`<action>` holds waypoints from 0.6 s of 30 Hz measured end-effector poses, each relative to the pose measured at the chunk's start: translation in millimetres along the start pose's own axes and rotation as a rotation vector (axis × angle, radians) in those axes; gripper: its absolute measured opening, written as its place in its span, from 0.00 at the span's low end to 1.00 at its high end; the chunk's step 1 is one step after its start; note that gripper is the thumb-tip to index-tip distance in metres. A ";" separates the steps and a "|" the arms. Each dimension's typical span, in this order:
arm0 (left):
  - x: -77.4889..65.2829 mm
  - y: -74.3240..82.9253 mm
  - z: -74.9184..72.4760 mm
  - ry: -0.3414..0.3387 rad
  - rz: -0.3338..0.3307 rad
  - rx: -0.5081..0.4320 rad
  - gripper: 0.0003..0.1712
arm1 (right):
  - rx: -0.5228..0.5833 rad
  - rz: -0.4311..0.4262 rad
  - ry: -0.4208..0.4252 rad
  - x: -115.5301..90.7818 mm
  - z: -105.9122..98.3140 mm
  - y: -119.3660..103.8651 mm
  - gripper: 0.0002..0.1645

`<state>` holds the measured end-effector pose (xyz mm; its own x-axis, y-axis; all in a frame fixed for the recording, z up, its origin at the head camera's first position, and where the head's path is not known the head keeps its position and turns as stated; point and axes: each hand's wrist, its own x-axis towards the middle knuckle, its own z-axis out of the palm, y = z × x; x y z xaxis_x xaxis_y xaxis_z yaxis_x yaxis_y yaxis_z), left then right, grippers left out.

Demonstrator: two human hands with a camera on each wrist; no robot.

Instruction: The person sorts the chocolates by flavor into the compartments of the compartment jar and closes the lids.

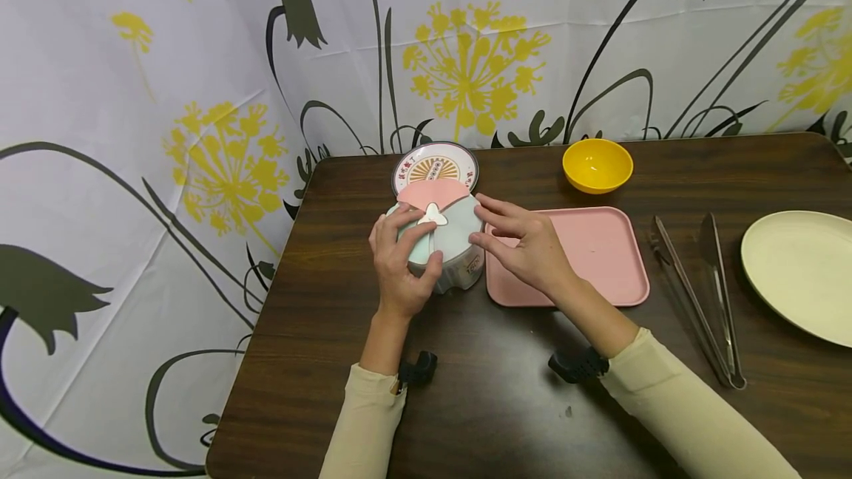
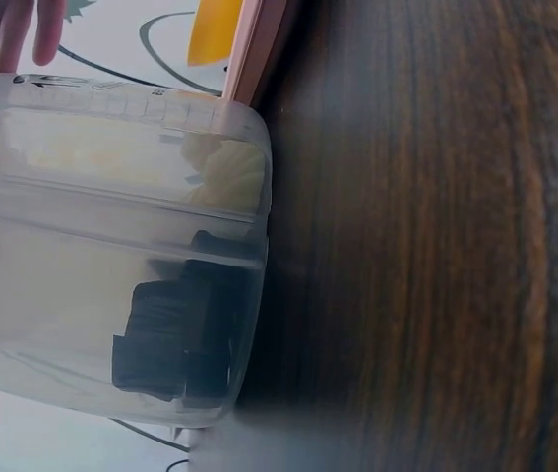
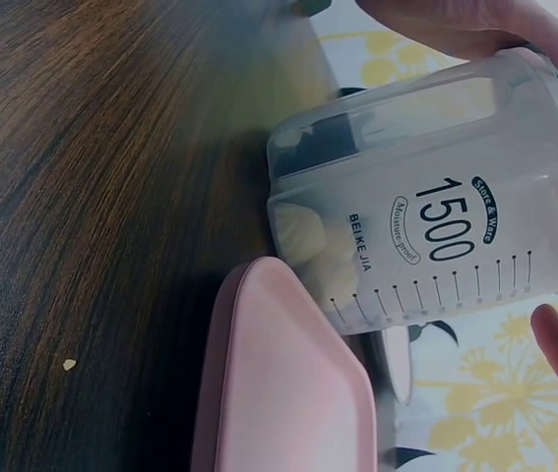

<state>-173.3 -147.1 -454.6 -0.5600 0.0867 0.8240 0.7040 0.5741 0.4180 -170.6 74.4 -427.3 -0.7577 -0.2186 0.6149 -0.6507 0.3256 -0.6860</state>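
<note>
A clear storage container printed with 1500 stands upright on the table. Its round lid has pink, pale blue and mint segments around a white three-lobed piece at the center. My left hand grips the lid from the left, thumb at the near rim and fingers spread over the top. On the other side my right hand touches the lid's right edge with extended fingertips. Through the wall show dark packets and pale ridged pieces, in separate compartments.
Right of the container lies a pink tray. A yellow bowl stands behind it, and a patterned plate is partly hidden behind the lid. Metal tongs and a cream plate lie farther right. A patterned cloth hangs behind.
</note>
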 end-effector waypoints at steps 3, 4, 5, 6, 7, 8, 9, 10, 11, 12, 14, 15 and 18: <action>-0.5 -0.4 -0.5 -0.003 0.000 0.004 0.23 | -0.014 -0.002 -0.005 0.0 0.4 0.5 0.28; -0.7 -0.7 -0.6 -0.005 0.000 0.004 0.23 | -0.017 -0.004 -0.007 -0.1 0.3 0.7 0.28; -0.8 -0.7 -0.7 -0.006 0.000 0.005 0.23 | -0.024 -0.009 -0.009 0.0 0.3 0.9 0.28; -0.7 -0.7 -0.9 -0.006 0.000 0.006 0.23 | -0.030 -0.013 -0.012 0.1 0.4 1.0 0.28; -0.7 -0.7 -1.1 -0.008 0.001 0.007 0.23 | -0.037 -0.018 -0.014 0.1 0.3 1.2 0.28; -0.7 -0.7 -1.2 -0.009 0.001 0.007 0.23 | -0.044 -0.023 -0.014 0.1 0.3 1.4 0.28; -0.6 -0.7 -1.2 -0.010 0.002 0.008 0.23 | -0.049 -0.026 -0.016 0.1 0.0 1.5 0.28; -0.6 -0.6 -1.1 -0.009 0.003 0.008 0.23 | -0.054 -0.028 -0.017 0.2 -0.3 1.6 0.28; -0.3 -0.3 -1.1 -0.008 0.004 0.008 0.23 | -0.059 -0.031 -0.017 0.1 -0.5 2.0 0.28; -0.2 -0.5 -1.0 -0.010 0.005 0.009 0.23 | -0.062 -0.031 -0.018 0.1 -0.7 2.2 0.28; 0.2 -0.7 -0.8 -0.006 0.009 0.005 0.23 | -0.067 -0.031 -0.021 -0.1 -0.9 2.9 0.27; 0.5 -0.7 -0.6 -0.004 0.010 0.001 0.23 | -0.071 -0.030 -0.025 -0.3 -1.4 3.1 0.27; 1.6 -0.5 0.4 -0.003 0.012 -0.013 0.23 | -0.085 -0.018 -0.044 -1.1 -3.3 3.3 0.27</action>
<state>-174.8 -146.9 -453.7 -0.5530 0.0958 0.8276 0.7162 0.5622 0.4135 -171.7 78.8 -429.0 -0.7484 -0.2645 0.6082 -0.6592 0.3979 -0.6381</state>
